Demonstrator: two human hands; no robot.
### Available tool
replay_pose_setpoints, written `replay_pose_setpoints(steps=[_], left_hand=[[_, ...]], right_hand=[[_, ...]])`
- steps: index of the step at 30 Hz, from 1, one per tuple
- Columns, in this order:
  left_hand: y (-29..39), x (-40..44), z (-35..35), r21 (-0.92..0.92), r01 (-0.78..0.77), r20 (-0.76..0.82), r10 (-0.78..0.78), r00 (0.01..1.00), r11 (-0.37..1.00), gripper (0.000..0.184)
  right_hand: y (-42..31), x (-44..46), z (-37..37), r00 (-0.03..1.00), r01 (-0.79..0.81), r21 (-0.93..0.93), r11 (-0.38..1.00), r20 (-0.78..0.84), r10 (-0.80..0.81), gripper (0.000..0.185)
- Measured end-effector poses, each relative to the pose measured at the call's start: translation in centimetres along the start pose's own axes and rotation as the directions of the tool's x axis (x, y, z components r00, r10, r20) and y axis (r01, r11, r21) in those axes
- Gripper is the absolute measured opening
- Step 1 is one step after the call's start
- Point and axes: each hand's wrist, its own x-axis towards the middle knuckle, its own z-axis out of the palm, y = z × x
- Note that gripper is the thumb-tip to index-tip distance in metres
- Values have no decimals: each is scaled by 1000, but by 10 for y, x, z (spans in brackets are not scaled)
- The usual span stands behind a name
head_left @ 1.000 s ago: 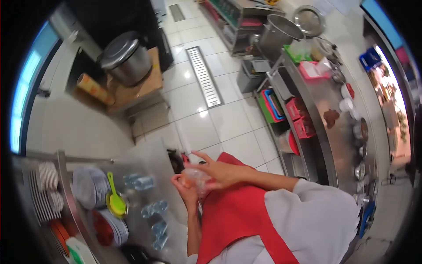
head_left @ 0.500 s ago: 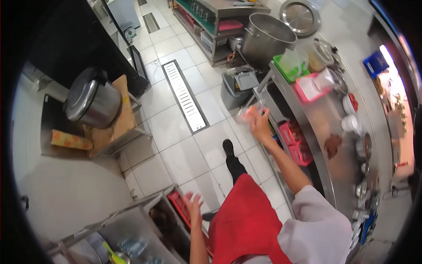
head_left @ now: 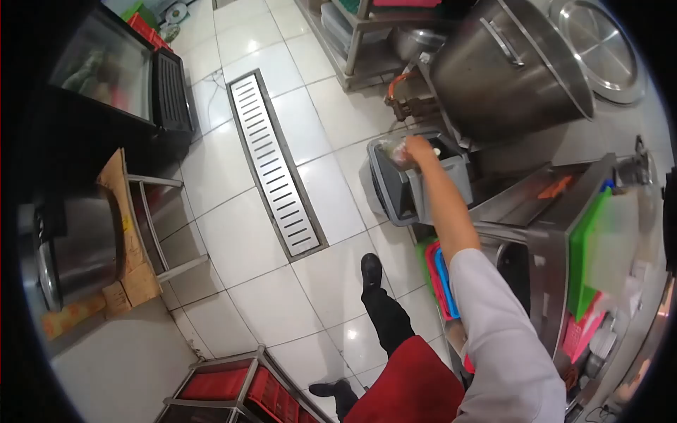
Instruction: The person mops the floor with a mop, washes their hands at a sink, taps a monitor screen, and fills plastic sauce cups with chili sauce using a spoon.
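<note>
My right hand (head_left: 419, 149) is stretched forward over the grey bin (head_left: 395, 201). Its fingers are closed on a crumpled clear plastic bag (head_left: 395, 152), which hangs at the bin's left upper edge. The bin's grey lid is partly behind my forearm. My left hand is out of view.
A large steel pot (head_left: 504, 77) stands just beyond the bin. The steel counter (head_left: 564, 204) is on the right, with a green tray (head_left: 589, 254). A floor drain (head_left: 273, 166) runs down the middle. Red crates (head_left: 271, 396) are at the bottom, a wooden-topped stand (head_left: 130, 236) at left.
My right hand has moved forward with the bag, from beside the counter to the bin. My left hand has left the view. The view has shifted closer to the bin and pot.
</note>
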Motion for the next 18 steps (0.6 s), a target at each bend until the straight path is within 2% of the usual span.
replay_pose_setpoints(steps=[2,4,5,7,8,9,10,11,12,13,14,15,17,18], left_hand=[[32,36,26,-62,-255,5,256,967,965,35],[79,48,51,-161,-482,7,490,872,861,20],[114,25,71,-98,-382,-44,380,924,919,18],[159,-17,87,-138,-378,-32,377,926,915,19],[154,-26,88,-189,-390,-40,389,920,901,18],[155,-46,84,-155,-329,-61,324,944,931,18],[141,-59,78,-151,-312,-90,302,949,938,18],[116,-64,69,-145,-299,-115,284,952,943,18],[85,-64,58,-175,-271,-139,249,959,947,18],[50,-67,45,-206,-242,-161,211,964,948,18],[25,-78,37,-243,-218,-183,176,967,945,18],[8,-96,30,-259,-173,-205,121,971,950,18],[-20,-124,16,-303,-105,-246,29,969,947,17],[-38,-134,13,-324,-74,-256,-12,967,943,17]], right_hand=[[13,22,31,942,61,-22,998,332,-50,31],[33,42,51,791,122,32,992,601,-117,36],[38,44,45,771,91,87,992,625,-126,42],[32,35,23,701,32,199,979,694,-164,54],[4,7,-32,777,38,65,997,626,-70,54],[49,58,18,709,187,155,970,662,-242,59],[45,45,-7,848,76,101,992,518,-117,63],[45,41,-34,831,199,-29,980,534,-153,62],[1,-26,-113,890,195,-89,977,436,-138,44],[-12,-61,-130,977,123,3,992,173,-122,42],[-24,-87,-147,992,83,117,990,-104,-71,41],[-39,-114,-161,931,79,241,967,-364,15,40],[-82,-178,-183,918,225,374,900,-391,-67,36],[-88,-194,-159,892,344,272,899,-395,-222,28]])
